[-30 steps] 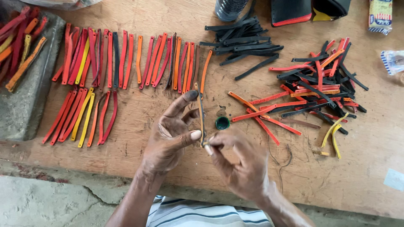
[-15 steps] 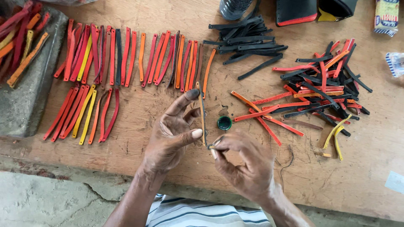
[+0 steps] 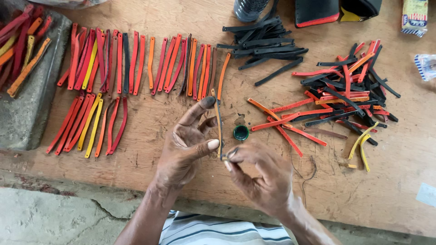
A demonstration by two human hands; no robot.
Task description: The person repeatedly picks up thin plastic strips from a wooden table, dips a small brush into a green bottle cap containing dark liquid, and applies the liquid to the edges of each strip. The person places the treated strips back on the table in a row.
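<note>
My left hand (image 3: 186, 145) holds a thin dark strip with an orange edge (image 3: 219, 123) upright between index fingertip and thumb. My right hand (image 3: 261, 174) pinches the strip's lower end with thumb and fingers. A small green round cap (image 3: 240, 132) lies on the wooden table just right of the strip. Rows of red, orange and yellow strips (image 3: 136, 63) lie laid out side by side beyond my left hand.
A loose heap of red, black and orange strips (image 3: 340, 97) lies to the right, a bundle of black strips (image 3: 265, 43) behind. A grey stone slab (image 3: 32, 104) with more strips sits at the left. The wooden table's (image 3: 386, 190) front edge runs under my wrists.
Both hands and the strip have stayed in nearly the same place; only the fingers at the strip's lower end have shifted slightly.
</note>
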